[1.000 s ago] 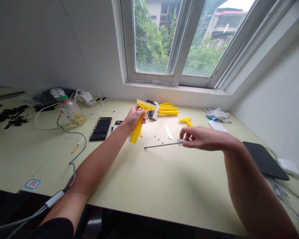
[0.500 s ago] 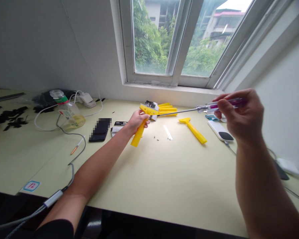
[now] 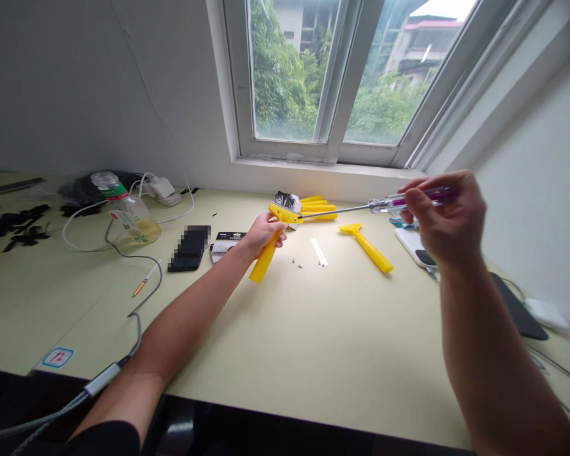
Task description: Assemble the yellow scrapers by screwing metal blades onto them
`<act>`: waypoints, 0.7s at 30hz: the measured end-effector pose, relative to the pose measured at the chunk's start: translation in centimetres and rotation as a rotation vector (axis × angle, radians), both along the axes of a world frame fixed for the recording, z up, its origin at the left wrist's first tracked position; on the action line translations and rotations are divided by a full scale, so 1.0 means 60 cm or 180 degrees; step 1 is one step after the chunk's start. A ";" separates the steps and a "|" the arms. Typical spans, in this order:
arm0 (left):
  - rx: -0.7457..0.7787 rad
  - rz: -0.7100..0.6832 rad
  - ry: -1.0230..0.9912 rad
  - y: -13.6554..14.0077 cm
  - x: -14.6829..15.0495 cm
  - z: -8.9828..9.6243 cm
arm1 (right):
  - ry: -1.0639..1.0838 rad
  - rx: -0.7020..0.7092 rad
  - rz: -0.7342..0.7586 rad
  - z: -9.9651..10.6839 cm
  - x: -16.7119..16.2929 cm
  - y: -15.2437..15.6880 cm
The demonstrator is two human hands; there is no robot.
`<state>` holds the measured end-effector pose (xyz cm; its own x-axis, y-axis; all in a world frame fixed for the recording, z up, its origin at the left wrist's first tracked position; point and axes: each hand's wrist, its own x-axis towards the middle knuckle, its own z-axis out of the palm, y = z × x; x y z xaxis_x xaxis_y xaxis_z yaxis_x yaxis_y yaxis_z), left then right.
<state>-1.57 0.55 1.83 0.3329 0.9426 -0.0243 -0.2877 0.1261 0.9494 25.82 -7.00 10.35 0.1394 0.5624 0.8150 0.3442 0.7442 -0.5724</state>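
Observation:
My left hand (image 3: 266, 234) is closed round a yellow plastic scraper (image 3: 263, 262), just below its wide head. In my right hand (image 3: 449, 212) is a screwdriver (image 3: 390, 203) with a clear and purple handle, its fingers wrapped round the grip. The long shaft points left, and its tip meets the scraper head near a small screw. Another yellow scraper (image 3: 371, 248) lies on the table to the right. Between the two scrapers are a thin metal blade (image 3: 317, 251) and a few small screws (image 3: 299, 266).
More yellow scraper handles (image 3: 319, 208) lie near the window beside a black and white package (image 3: 287, 201). On the left are a phone (image 3: 190, 249), a bottle (image 3: 135, 215) and cables. A white device (image 3: 407, 244) lies to the right. The table's (image 3: 285, 354) front edge runs below my forearms.
My right hand has moved left with the screwdriver, bringing its tip onto the scraper head. The left hand has turned the scraper slightly, so its head faces the tip more.

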 end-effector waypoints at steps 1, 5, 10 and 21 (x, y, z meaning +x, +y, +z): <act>0.0009 -0.0023 0.0006 0.000 0.001 -0.001 | -0.0023 -0.0008 -0.0009 -0.001 -0.001 0.000; 0.0035 -0.0068 -0.0006 -0.002 0.003 -0.003 | -0.0085 -0.0078 -0.0060 -0.004 -0.004 0.001; -0.0006 -0.0063 -0.0018 -0.004 0.004 0.000 | -0.0091 -0.0072 -0.0049 -0.004 -0.003 0.002; -0.0081 -0.0062 -0.0034 -0.007 0.004 0.005 | -0.0281 -0.0020 -0.0229 -0.010 -0.005 0.002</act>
<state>-1.32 0.10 2.14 0.3517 0.9351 -0.0446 -0.2950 0.1560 0.9427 25.54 -6.90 9.74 0.1075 0.5587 0.8224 0.4458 0.7123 -0.5422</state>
